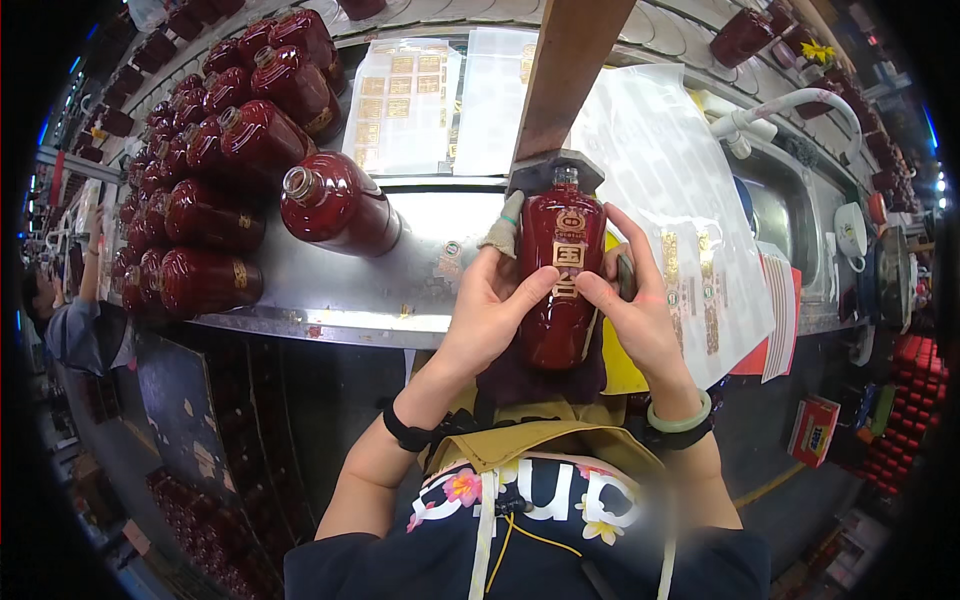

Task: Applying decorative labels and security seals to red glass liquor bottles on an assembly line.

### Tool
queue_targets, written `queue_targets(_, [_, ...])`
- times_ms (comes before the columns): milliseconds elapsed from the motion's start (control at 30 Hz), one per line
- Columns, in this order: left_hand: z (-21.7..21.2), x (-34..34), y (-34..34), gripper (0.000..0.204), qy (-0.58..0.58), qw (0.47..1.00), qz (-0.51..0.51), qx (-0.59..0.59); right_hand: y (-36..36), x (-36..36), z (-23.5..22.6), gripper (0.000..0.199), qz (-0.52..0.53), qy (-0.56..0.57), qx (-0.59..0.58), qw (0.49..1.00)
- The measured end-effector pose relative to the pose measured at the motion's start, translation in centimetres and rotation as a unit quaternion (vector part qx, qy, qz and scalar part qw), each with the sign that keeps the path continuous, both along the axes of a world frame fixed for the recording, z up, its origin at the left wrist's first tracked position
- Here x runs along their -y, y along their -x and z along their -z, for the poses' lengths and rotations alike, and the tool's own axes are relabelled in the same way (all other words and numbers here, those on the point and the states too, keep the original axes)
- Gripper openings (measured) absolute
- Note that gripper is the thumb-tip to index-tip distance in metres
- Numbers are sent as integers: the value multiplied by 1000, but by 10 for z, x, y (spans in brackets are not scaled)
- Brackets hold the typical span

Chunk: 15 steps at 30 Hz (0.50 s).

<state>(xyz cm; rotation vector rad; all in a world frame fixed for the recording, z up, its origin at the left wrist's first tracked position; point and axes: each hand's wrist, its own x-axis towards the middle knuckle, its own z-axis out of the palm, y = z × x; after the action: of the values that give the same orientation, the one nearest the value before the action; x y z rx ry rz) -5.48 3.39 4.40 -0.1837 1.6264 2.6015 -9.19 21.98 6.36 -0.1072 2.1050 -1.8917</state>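
A glossy dark-red glass bottle lies tilted toward me, its bare neck pointing away against a dark block at the foot of a wooden post. Gold lettering and an emblem run down its front. My left hand grips its left side, a grey-green cloth cover on a finger. Opposite, my right hand holds the other side, its fingers curled round the edge. Both thumbs press on the lowest gold character. Left of my hands stands another red bottle, uncapped and apart from the rest.
Many red bottles crowd the metal table's left side. Sheets of gold stickers lie behind. The wooden post rises ahead. Rightward are a white backing sheet, a sink and a curved white tap.
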Motion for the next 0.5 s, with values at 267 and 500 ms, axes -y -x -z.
queue_targets(267, [5, 2, 0, 69, 22, 999, 22, -17, 14, -8, -12, 71, -13, 4, 0, 1000])
queue_targets(500, [4, 4, -1, 74, -90, 996, 16, -16, 50, 7, -54, 31, -94, -222, -510, 826])
